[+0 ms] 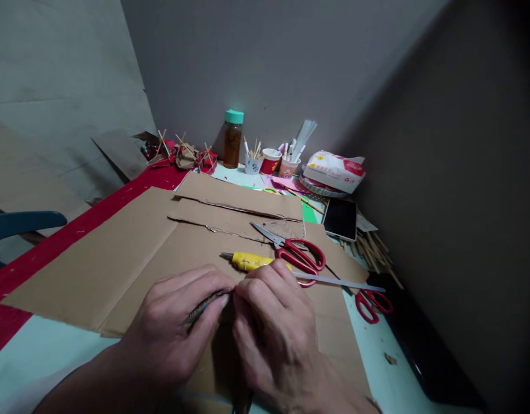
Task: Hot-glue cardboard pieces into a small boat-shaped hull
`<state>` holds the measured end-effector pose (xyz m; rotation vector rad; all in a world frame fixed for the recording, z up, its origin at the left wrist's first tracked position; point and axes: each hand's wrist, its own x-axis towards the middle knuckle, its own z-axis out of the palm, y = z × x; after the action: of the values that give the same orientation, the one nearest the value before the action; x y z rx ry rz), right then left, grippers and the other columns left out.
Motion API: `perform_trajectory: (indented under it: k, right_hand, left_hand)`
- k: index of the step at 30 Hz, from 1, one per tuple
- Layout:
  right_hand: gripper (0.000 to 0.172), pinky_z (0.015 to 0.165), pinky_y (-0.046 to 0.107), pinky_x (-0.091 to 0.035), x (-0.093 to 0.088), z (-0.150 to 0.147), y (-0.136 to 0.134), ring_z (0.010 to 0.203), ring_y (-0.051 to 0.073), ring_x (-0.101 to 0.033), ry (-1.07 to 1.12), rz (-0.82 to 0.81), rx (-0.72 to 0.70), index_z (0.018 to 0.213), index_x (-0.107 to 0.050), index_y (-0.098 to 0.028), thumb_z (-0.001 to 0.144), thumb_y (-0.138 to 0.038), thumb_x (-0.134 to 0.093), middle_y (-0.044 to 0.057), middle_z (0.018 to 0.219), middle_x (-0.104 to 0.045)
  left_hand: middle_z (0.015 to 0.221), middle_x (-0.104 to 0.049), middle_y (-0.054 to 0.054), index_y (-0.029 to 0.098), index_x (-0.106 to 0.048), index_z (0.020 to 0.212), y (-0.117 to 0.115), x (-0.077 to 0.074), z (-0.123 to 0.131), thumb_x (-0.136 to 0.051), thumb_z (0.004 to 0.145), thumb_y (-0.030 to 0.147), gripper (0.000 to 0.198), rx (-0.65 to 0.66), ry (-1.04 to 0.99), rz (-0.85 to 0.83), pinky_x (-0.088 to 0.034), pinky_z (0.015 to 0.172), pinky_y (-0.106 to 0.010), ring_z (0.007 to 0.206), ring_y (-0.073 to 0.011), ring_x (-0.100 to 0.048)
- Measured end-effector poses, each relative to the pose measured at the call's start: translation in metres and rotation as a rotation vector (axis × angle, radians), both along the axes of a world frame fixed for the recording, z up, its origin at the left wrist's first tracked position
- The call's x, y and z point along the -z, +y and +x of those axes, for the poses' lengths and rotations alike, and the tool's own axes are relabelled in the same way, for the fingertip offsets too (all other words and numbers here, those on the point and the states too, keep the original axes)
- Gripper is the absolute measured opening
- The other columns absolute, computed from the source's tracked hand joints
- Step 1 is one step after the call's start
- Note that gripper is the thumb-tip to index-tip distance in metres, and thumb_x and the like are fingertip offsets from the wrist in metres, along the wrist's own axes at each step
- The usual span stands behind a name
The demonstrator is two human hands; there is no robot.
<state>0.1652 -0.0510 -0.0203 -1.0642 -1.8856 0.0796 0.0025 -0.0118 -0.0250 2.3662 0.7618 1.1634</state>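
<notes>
**Strip in both hands, cutting tools parked**

Progress, my read: cutting looks done for this piece. The thin strip of brown corrugated cardboard (204, 306) is off the sheet and up in the hands. It's being pinched or bent, not cut. Can't tell from here how much shaping is left.

- left hand (178, 330): closed, thumb and fingers pinching the strip's left part, near edge of the surface.
- right hand (275, 328): closed, fingertips curled onto the strip's right end, touching the left hand's fingertips. Its palm side is hidden.
- Strip: seen edge-on, narrow, dark along the fluted edge, slight curve, tilted down to the left. It sits just above the large flat brown cardboard sheet (118, 259). Most of its length is hidden by fingers.

Nobody's holding any tool:
- yellow-handled pointed tool (247, 261), just beyond the hands on the sheet.
- red-handled scissors (300, 253) right of it, blades open.
- thin metal ruler (338, 282) running right, to a second pair of red scissors (374, 303) on the pale surface (377, 351).

Two ragged-edged cardboard offcuts (239, 201) lie further back. A black phone (341, 218) lies far right.

Against the far wall: amber bottle with green cap (233, 141), paper cups of sticks (271, 161) and red-and-brown crumpled stick pieces (187, 155).
</notes>
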Motion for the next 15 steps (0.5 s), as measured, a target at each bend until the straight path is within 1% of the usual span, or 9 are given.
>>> perform_trajectory:
  k: [3,6,8,10,12,14,15]
  right_hand:
    - [0.015,0.068,0.033,-0.042,0.002,0.001,-0.001,0.075,0.018,-0.050,0.009,-0.010,0.024,0.087,-0.054,-0.017,0.094,-0.008,-0.046,0.004,0.079,-0.058]
    - [0.004,0.072,0.034,-0.046,0.003,0.001,-0.002,0.083,0.020,-0.055,0.022,-0.063,0.051,0.099,-0.056,-0.017,0.096,-0.018,-0.054,0.006,0.089,-0.062]
    - [0.023,0.074,0.037,-0.049,0.003,0.002,-0.003,0.088,0.023,-0.057,-0.002,-0.053,0.070,0.113,-0.054,-0.015,0.094,-0.025,-0.058,0.009,0.096,-0.063]
    - [0.038,0.077,0.039,-0.051,0.001,0.004,-0.004,0.091,0.024,-0.057,-0.030,0.014,0.080,0.126,-0.049,-0.012,0.091,-0.025,-0.059,0.011,0.103,-0.064]
    - [0.041,0.080,0.038,-0.052,-0.004,0.008,-0.004,0.093,0.022,-0.058,-0.023,0.065,0.109,0.128,-0.047,-0.010,0.091,-0.022,-0.059,0.011,0.106,-0.063]
    - [0.033,0.079,0.035,-0.052,-0.010,0.013,-0.003,0.091,0.019,-0.060,0.033,0.074,0.176,0.122,-0.051,-0.012,0.091,-0.019,-0.058,0.009,0.103,-0.063]
    - [0.027,0.078,0.033,-0.052,-0.014,0.015,-0.003,0.088,0.018,-0.060,0.068,0.047,0.215,0.118,-0.053,-0.013,0.092,-0.019,-0.058,0.008,0.100,-0.063]
  left_hand:
    - [0.083,-0.065,0.005,0.025,-0.057,0.098,-0.001,-0.005,0.000,-0.050,0.091,0.004,0.024,-0.053,0.005,-0.005,-0.050,0.072,-0.015,0.074,-0.0070,-0.065]
    - [0.083,-0.065,0.006,0.026,-0.057,0.096,0.000,-0.008,0.001,-0.050,0.091,0.006,0.021,-0.146,-0.004,0.011,-0.050,0.073,-0.014,0.074,-0.0069,-0.065]
    - [0.082,-0.066,0.006,0.026,-0.057,0.094,0.001,-0.009,0.001,-0.051,0.090,0.008,0.019,-0.201,-0.010,0.028,-0.051,0.072,-0.014,0.074,-0.0077,-0.065]
    - [0.080,-0.067,0.006,0.026,-0.058,0.092,0.003,-0.008,0.001,-0.053,0.090,0.010,0.016,-0.240,-0.007,0.032,-0.052,0.071,-0.015,0.073,-0.0085,-0.066]
    - [0.080,-0.069,0.005,0.025,-0.060,0.090,0.005,-0.008,-0.001,-0.055,0.090,0.013,0.013,-0.282,-0.007,0.013,-0.052,0.069,-0.017,0.073,-0.0102,-0.068]
    - [0.077,-0.071,0.003,0.024,-0.063,0.087,0.009,-0.009,-0.004,-0.057,0.089,0.019,0.008,-0.347,-0.035,-0.049,-0.052,0.064,-0.020,0.068,-0.0118,-0.067]
    - [0.076,-0.071,0.002,0.023,-0.064,0.086,0.011,-0.010,-0.005,-0.058,0.089,0.023,0.007,-0.382,-0.061,-0.103,-0.052,0.060,-0.021,0.064,-0.0123,-0.066]
